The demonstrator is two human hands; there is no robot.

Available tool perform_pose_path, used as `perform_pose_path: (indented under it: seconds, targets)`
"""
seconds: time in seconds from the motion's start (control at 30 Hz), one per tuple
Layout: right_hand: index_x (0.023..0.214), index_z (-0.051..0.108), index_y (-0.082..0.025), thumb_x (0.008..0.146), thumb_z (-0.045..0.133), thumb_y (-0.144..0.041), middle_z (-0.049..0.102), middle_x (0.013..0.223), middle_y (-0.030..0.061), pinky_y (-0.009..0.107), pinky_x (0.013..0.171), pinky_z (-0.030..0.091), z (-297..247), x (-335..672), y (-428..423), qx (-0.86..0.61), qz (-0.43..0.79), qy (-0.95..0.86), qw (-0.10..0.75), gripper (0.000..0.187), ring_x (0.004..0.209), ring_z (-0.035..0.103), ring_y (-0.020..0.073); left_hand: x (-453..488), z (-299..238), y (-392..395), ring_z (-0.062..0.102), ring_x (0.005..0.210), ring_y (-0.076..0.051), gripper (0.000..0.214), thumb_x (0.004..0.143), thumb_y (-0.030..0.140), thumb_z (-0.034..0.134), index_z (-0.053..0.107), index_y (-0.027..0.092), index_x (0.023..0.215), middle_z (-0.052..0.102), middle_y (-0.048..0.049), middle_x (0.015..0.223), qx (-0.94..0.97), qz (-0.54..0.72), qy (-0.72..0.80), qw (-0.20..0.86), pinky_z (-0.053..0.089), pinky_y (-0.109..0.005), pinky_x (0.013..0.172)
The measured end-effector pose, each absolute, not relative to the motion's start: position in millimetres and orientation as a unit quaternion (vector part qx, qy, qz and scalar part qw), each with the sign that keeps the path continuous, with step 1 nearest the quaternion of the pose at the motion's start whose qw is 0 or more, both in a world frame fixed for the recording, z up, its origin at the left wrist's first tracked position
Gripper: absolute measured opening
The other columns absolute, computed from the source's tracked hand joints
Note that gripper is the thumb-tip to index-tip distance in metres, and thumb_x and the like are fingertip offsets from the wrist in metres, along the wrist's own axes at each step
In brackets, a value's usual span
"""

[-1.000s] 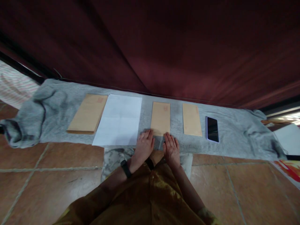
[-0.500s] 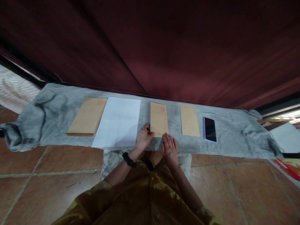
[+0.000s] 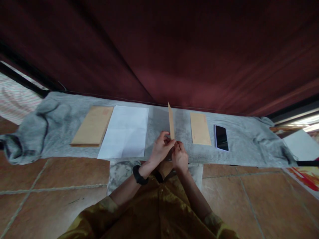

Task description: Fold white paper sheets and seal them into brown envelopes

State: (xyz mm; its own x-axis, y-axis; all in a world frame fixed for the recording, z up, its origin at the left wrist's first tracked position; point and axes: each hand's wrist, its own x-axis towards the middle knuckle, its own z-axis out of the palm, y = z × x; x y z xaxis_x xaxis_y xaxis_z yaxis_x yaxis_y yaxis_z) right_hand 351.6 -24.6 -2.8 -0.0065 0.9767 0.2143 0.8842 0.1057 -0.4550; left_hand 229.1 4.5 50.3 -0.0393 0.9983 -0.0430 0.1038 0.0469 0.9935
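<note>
A brown envelope (image 3: 170, 121) stands on edge above the grey cloth (image 3: 54, 122). My left hand (image 3: 160, 149) and my right hand (image 3: 179, 156) both pinch its near end, fingers closed on it. My left wrist wears a black band (image 3: 139, 175). To the left lie a white sheet of paper (image 3: 126, 131) and a stack of brown envelopes (image 3: 93, 126). To the right lies another single brown envelope (image 3: 199, 132), flat on the cloth.
A dark phone (image 3: 220, 137) lies right of the single envelope. A dark red curtain (image 3: 174, 49) hangs behind the cloth. Orange floor tiles (image 3: 50, 192) surround me. White paper (image 3: 300, 144) and a colourful printed sheet (image 3: 307, 176) sit at the far right.
The middle envelope lay flat under my open hands. My left hand gripped its corner, then both hands lifted it so it now stands on edge.
</note>
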Motion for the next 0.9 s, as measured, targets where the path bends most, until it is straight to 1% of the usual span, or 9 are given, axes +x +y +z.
perform_pose_path:
  seconds: [0.1,0.2,0.27,0.33,0.4,0.47,0.6,0.8,0.9]
  targets:
    - [0.112,0.071,-0.018,0.101,0.042,-0.027,0.070,0.111,0.0123,0.030,0.073,0.055,2.7,354.0,-19.0,-0.656,0.192,-0.649,0.334,0.032,0.087,0.070,0.0210,222.9,52.3,3.4,0.062,0.074,-0.013,0.026,0.090,0.040,0.060,0.058,0.022,0.108,0.062,0.0026,0.079,0.511,0.492,0.549,0.443,0.047,-0.024,0.068]
    - [0.090,0.071,-0.017,0.098,0.050,-0.041,0.072,0.089,0.0086,0.032,0.073,0.058,2.2,354.8,-15.3,-0.618,0.355,-0.531,0.458,0.033,0.077,0.071,0.0198,210.7,38.7,3.7,0.064,0.089,-0.016,0.026,0.089,0.040,0.060,0.059,0.022,0.107,0.066,-0.0024,0.093,0.465,0.496,0.601,0.421,0.050,-0.027,0.074]
    - [0.083,0.070,-0.017,0.090,0.062,-0.050,0.072,0.079,0.0054,0.034,0.075,0.060,-2.0,350.9,-14.9,-0.576,0.465,-0.420,0.525,0.035,0.073,0.071,0.0194,204.5,25.7,2.3,0.065,0.091,-0.017,0.029,0.086,0.041,0.064,0.059,0.021,0.108,0.066,-0.0033,0.095,0.415,0.493,0.618,0.451,0.051,-0.028,0.075]
    - [0.077,0.069,-0.018,0.079,0.075,-0.052,0.072,0.072,0.0031,0.035,0.077,0.061,-7.8,343.8,-16.4,-0.535,0.549,-0.311,0.561,0.034,0.071,0.071,0.0189,202.2,14.1,-0.6,0.066,0.086,-0.018,0.033,0.084,0.044,0.065,0.061,0.021,0.107,0.067,-0.0027,0.090,0.383,0.482,0.609,0.500,0.053,-0.028,0.070]
    - [0.073,0.068,-0.018,0.070,0.083,-0.047,0.073,0.070,0.0019,0.034,0.075,0.061,-13.5,335.4,-19.0,-0.507,0.608,-0.230,0.566,0.032,0.068,0.071,0.0179,203.6,5.8,-3.8,0.066,0.077,-0.018,0.035,0.082,0.049,0.067,0.063,0.020,0.102,0.067,-0.0014,0.082,0.376,0.471,0.594,0.532,0.053,-0.028,0.064]
    - [0.071,0.068,-0.019,0.066,0.087,-0.041,0.073,0.070,0.0015,0.033,0.072,0.061,-17.6,327.8,-21.6,-0.487,0.642,-0.182,0.563,0.029,0.067,0.071,0.0175,206.2,0.5,-5.4,0.065,0.070,-0.016,0.035,0.078,0.049,0.070,0.065,0.019,0.095,0.067,-0.0005,0.077,0.380,0.468,0.584,0.544,0.052,-0.027,0.061]
    - [0.067,0.066,-0.021,0.064,0.087,-0.034,0.074,0.070,0.0015,0.032,0.072,0.061,-19.8,319.8,-23.5,-0.473,0.659,-0.143,0.568,0.025,0.068,0.071,0.0178,207.3,-6.6,-1.6,0.065,0.070,-0.015,0.027,0.071,0.040,0.075,0.067,0.019,0.086,0.070,-0.0011,0.079,0.383,0.471,0.578,0.546,0.051,-0.025,0.061]
    - [0.075,0.067,-0.021,0.070,0.083,-0.034,0.076,0.075,0.0021,0.030,0.070,0.060,-20.5,323.4,-20.0,-0.474,0.680,-0.138,0.542,0.021,0.071,0.073,0.0179,202.2,-14.1,10.7,0.064,0.062,-0.013,0.019,0.067,0.026,0.074,0.068,0.018,0.083,0.070,0.0002,0.071,0.388,0.458,0.587,0.543,0.048,-0.023,0.056]
    - [0.079,0.068,-0.021,0.073,0.081,-0.036,0.077,0.081,0.0046,0.034,0.073,0.060,-24.3,330.5,-18.7,-0.486,0.689,-0.164,0.512,0.021,0.076,0.074,0.0208,198.1,-15.6,15.9,0.062,0.054,-0.013,0.019,0.068,0.024,0.073,0.067,0.018,0.085,0.068,0.0014,0.066,0.388,0.442,0.596,0.547,0.047,-0.023,0.051]
